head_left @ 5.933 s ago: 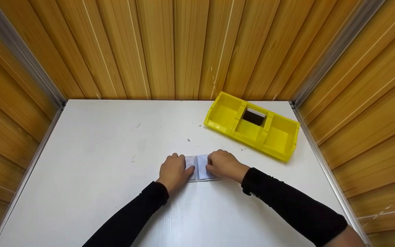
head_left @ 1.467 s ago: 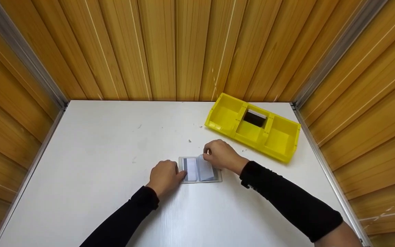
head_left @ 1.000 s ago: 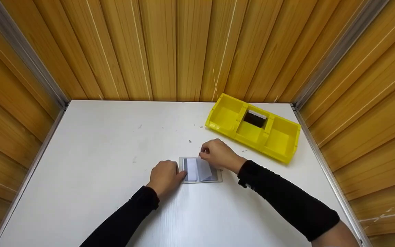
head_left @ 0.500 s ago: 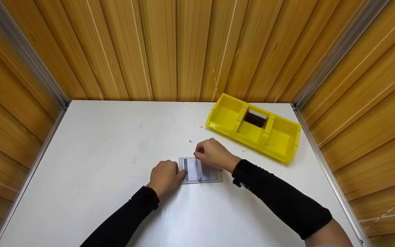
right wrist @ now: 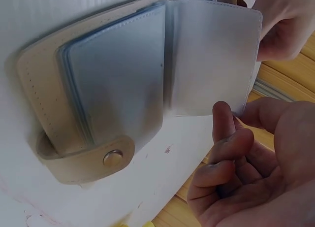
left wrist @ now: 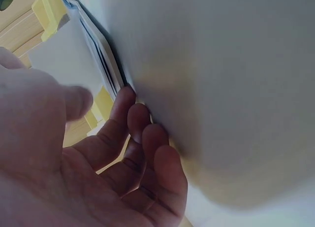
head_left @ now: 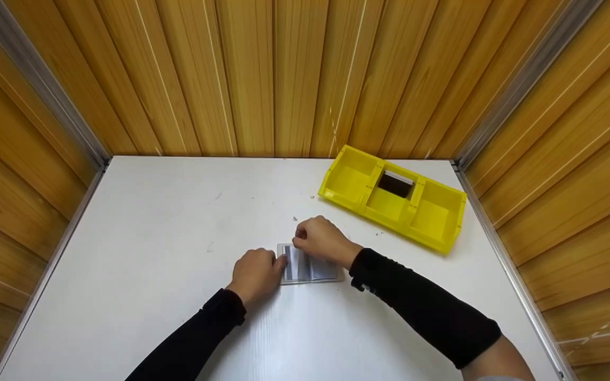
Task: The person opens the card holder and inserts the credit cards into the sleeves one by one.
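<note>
A card holder [right wrist: 49,89] with a pale cover, clear plastic sleeves and a snap strap [right wrist: 88,163] lies spread on the white table. My right hand [head_left: 322,238] pinches one clear sleeve page [right wrist: 211,59] by its outer corner, between thumb and fingertips. That page stands raised above the holder's left half. On the right half lie the other sleeves [right wrist: 118,69], stacked. My left hand [head_left: 256,272] holds the holder's left edge, its thumb over the edge. In the left wrist view the index fingertip [left wrist: 125,95] touches the cover edge, with the other fingers bent beside it.
A yellow three-compartment tray [head_left: 384,211] stands at the back right of the table [head_left: 167,222]. Its middle compartment holds a dark block with a white edge [head_left: 396,183]. Wood-patterned walls [head_left: 241,79] enclose the back and both sides. Small specks dot the tabletop.
My right hand has moved leftward, swinging the sleeve page from the right half over to the left half. The left hand has stayed at the holder's left edge during the last second or so.
</note>
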{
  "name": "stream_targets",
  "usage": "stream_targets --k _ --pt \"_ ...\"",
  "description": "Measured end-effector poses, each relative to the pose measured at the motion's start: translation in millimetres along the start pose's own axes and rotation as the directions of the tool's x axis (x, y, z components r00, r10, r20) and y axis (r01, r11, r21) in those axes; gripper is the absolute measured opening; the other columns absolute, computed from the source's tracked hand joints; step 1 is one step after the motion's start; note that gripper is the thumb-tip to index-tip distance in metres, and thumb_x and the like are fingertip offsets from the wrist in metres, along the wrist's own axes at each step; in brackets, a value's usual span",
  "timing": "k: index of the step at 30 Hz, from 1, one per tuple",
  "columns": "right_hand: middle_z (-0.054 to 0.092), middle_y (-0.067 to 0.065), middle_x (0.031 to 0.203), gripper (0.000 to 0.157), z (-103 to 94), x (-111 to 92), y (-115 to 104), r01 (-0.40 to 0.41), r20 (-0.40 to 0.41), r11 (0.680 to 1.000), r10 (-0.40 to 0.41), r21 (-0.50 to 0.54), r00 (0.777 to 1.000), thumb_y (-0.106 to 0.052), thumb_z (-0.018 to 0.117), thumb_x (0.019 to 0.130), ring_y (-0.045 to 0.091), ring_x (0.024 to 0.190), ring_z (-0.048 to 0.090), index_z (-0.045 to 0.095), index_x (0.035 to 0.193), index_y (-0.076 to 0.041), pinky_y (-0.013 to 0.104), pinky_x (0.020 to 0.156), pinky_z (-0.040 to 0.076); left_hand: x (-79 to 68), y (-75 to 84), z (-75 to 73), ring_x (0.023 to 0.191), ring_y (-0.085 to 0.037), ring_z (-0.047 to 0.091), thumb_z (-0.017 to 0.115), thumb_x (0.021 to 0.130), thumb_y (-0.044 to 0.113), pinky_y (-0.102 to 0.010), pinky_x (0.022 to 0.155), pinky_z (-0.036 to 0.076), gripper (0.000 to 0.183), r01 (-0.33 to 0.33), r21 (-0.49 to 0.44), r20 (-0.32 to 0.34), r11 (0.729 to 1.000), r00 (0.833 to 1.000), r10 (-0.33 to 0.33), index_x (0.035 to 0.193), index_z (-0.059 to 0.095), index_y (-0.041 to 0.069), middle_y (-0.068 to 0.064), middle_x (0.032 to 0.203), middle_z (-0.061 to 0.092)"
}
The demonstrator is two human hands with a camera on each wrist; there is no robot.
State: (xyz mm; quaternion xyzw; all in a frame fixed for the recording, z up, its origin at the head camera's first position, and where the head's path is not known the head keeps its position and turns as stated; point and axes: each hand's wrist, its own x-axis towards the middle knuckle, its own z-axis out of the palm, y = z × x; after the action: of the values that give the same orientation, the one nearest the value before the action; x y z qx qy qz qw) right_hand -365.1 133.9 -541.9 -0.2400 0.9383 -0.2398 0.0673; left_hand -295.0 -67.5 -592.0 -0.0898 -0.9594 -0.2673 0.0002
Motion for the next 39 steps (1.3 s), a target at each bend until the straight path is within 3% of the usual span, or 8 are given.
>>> stream_targets --k 6,20,30,39 --pt "0.076 0.003 0.086 0.02 7.0 2.0 -4.8 -0.014 0.017 1.0 0.014 -0.012 1.0 -0.026 0.073 0.099 0.019 0.089 0.058 0.083 0.095 -0.01 0.039 0.083 0.052 1.1 -0.3 0.6 0.069 -0.022 0.062 0.057 0.113 0.038 -0.041 0.059 0.048 0.05 0.011 0.022 0.008 1.0 1.0 -0.011 0.071 0.068 0.013 -0.007 0.074 0.069" --pt "0.079 0.003 0.086 0.022 17.9 6.5 -8.9 0.005 0.049 1.0 -0.004 -0.013 0.999 -0.027 0.073 0.102 0.014 0.079 0.06 0.085 0.095 -0.009 0.033 0.076 0.053 1.1 0.6 -1.5 0.068 -0.022 0.06 0.06 0.109 0.036 -0.043 0.06 0.048 0.046 -0.017 0.008 0.011 1.0 1.0 0.017 0.069 0.065 0.014 -0.006 0.072 0.067" --pt "0.081 0.006 0.09 0.021 20.3 5.6 -8.9 0.111 0.091 0.994 -0.109 -0.013 0.99 -0.016 0.068 0.106 0.013 0.081 0.059 0.086 0.101 -0.007 0.032 0.078 0.052 1.0 -3.0 -0.6 0.061 -0.016 0.05 0.068 0.103 0.039 -0.034 0.054 0.038 0.048 -0.042 -0.013 0.012 0.999 0.999 0.042 0.062 0.058 0.016 0.002 0.063 0.054" --pt "0.08 0.005 0.088 0.019 14.9 0.6 -4.8 0.121 0.121 0.993 -0.12 -0.004 0.985 -0.017 0.07 0.105 0.012 0.078 0.057 0.086 0.102 -0.006 0.03 0.073 0.049 -0.1 -4.2 -1.3 0.067 -0.017 0.053 0.08 0.098 0.038 -0.035 0.058 0.039 0.041 -0.033 0.0 0.027 0.999 0.999 0.033 0.07 0.062 0.015 0.0 0.068 0.058"
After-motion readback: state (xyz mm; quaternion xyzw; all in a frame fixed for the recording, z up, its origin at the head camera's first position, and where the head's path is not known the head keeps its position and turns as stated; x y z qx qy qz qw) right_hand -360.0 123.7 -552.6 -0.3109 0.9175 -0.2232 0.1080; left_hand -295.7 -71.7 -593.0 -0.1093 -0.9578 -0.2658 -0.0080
